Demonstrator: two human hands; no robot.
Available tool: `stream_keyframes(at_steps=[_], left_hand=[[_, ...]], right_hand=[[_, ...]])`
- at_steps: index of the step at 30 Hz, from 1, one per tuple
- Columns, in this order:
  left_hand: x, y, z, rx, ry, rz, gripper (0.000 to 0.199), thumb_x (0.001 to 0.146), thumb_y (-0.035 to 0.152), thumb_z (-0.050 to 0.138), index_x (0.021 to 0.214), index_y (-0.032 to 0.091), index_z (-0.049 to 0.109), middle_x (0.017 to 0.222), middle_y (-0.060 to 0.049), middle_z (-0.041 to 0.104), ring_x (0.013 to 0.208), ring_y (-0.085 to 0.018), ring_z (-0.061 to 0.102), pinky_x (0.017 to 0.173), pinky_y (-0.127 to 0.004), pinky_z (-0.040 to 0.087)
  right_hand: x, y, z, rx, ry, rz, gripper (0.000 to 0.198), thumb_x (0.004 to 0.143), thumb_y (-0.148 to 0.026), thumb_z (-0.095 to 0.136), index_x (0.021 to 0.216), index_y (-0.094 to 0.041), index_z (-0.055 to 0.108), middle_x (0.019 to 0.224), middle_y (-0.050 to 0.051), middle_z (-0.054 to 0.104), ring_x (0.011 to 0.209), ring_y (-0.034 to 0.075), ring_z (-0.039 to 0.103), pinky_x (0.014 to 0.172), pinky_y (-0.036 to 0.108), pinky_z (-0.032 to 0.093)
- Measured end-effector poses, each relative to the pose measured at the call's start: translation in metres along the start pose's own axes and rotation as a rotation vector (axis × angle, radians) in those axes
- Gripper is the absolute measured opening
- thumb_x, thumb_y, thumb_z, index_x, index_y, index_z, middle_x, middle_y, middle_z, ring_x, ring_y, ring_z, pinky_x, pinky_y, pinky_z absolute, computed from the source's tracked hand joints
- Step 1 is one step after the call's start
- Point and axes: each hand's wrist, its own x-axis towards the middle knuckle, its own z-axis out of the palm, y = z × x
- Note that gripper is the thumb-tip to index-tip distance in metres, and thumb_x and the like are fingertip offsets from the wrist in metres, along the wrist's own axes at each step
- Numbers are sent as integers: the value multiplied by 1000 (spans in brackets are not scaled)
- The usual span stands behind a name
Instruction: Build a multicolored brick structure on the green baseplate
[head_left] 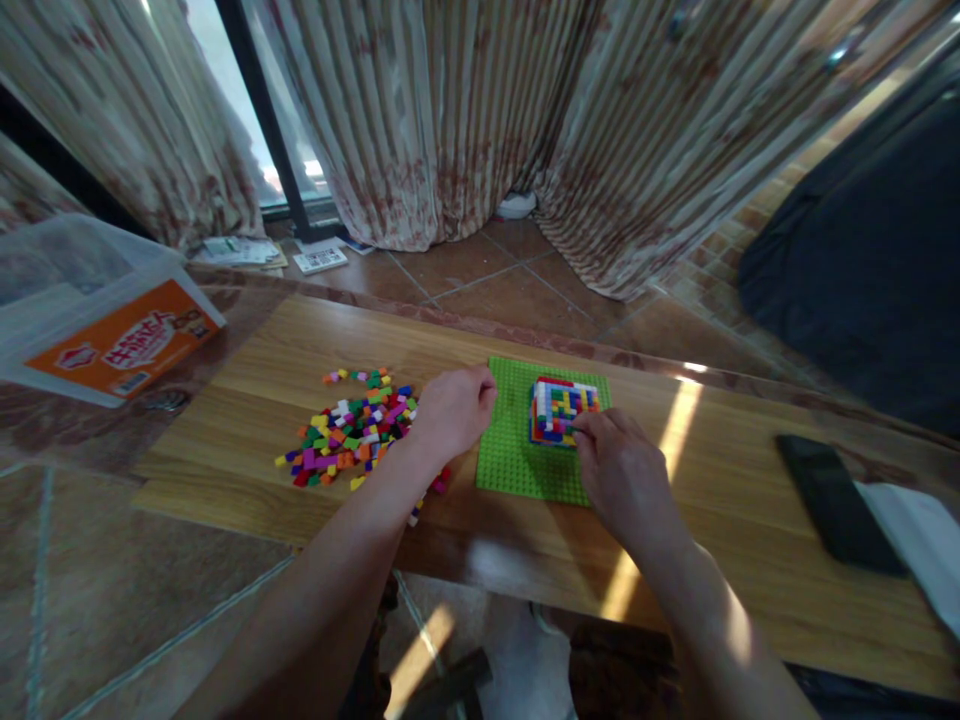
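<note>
A green studded baseplate (499,465) lies on the wooden table, bearing a low rectangular block of multicoloured toy bricks (555,405) stacked in layers. My right hand (626,475) is closed, its thumb and fingertips pinched together at the block's near right corner. Whatever sits between those fingertips is too small to make out. At the baseplate's left edge my left hand (457,405) hovers with curled fingers, and their grip is hidden from view. Left of it, partly covered by that forearm, spreads a pile of loose toy bricks (345,435) in many colours.
A clear plastic box (97,250) with an orange label stands at the far left. On the table's right side lie a dark flat object (832,505) and a white sheet (915,540). Striped curtains (435,120) hang behind, and a large dark form (870,240) stands at the right.
</note>
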Motion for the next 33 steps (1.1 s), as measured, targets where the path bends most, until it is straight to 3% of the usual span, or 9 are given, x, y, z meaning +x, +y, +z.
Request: stream_keyframes(at_steps=[11,21,33], left_hand=[[-1,0,0,8,-13,-4,24,89,21,46,89,17,70,86,-8,73,78,-19,66,72,-29,46],[0,-2,1,37,-10,4,24,88,21,46,89,18,70,84,-7,73,77,-20,66,70,-30,45],[0,-1,1,24,-2,2,23,88,20,47,88,17,70,83,-7,73,76,-20,66,69,-30,45]], right_hand=[[-1,1,-4,139,23,177,20,87,-28,52,85,-18,70,84,8,70,74,21,64,68,36,49],[7,2,-7,317,-23,536,25,78,-38,60,82,-17,73,74,7,73,65,20,65,63,33,48],[10,4,-5,357,-8,588,22,71,-36,64,78,-18,74,70,6,73,62,19,65,62,33,48]])
